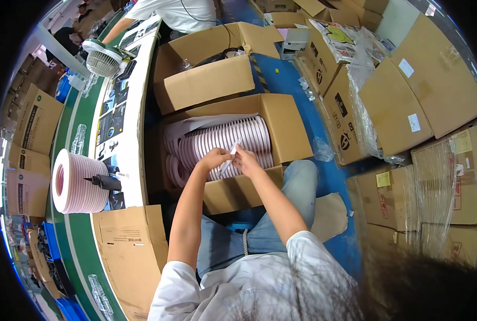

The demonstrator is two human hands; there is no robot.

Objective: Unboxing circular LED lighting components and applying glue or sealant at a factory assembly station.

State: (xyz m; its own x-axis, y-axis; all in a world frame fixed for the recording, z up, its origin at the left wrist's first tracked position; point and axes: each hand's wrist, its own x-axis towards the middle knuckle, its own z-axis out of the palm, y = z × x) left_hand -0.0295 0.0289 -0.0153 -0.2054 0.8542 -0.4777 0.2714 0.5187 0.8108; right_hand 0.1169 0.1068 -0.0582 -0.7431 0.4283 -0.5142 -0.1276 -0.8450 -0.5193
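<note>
both hands over the open carton [286, 134] of pink rings [228, 140]

i think my left hand [213, 159] and right hand [245, 159] pinch a thin white strip [229, 157], fingers closed on it; it could tear or slip.

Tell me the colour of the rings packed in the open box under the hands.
Pale pink with white edges; the rings show best in the head view, standing in rows inside the cardboard box.

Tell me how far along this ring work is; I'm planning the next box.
Done, apparently: a stack of pink rings stands on the bench at left. In hand: the left hand and right hand together pinch a thin white strip over the open carton. Left: rows of pink rings in that carton, seemingly the larger share.
</note>
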